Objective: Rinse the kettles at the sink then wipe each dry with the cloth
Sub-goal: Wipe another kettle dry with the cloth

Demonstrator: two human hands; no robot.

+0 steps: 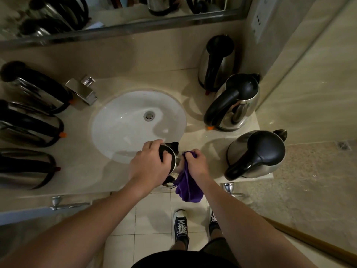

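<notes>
Gripping a steel kettle (170,161) at the near edge of the bench (83,171), left hand (148,163) fingers clamped over its top; right hand (195,163) fingers bunched on the purple cloth (188,187), pressed to the kettle's right side, hanging past the edge. Beyond, white sink (125,122). Crowded left by three kettles (29,122), right by three more (255,153), faucet (82,90) far left.

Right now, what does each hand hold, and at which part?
The left hand grips the kettle over its lidded top. The right hand holds the purple cloth by its upper end, against the kettle's side.
</notes>
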